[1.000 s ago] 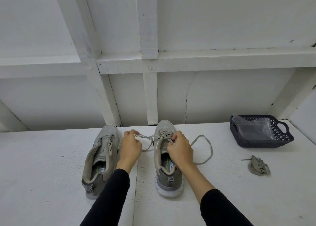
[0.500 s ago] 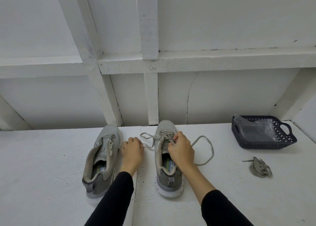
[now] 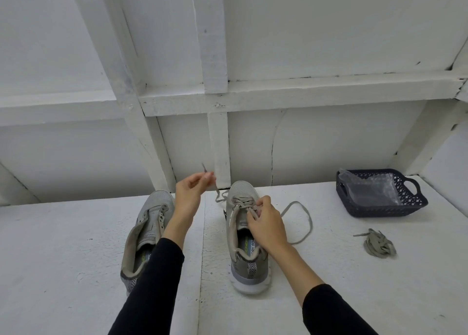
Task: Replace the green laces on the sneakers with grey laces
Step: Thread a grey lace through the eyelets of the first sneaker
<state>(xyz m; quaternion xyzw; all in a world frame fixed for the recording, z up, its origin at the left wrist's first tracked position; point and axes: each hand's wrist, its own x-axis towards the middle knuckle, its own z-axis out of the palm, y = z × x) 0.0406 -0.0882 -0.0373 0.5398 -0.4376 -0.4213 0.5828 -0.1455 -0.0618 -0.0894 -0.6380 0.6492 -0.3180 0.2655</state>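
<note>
Head view shows two sneakers: the right sneaker (image 3: 244, 235) is partly laced with one grey lace (image 3: 302, 223), the left sneaker (image 3: 148, 230) has none yet. Left hand (image 3: 188, 195) pinches the lace end, lifted; right hand (image 3: 267, 224) pinches the lace at the eyelets. One removed lace bundle (image 3: 378, 243) lies right, near one basket (image 3: 379, 194).

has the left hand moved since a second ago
Yes. The left hand has lifted off the table, rising up and away from the left sneaker, pulling the lace end upward.
</note>
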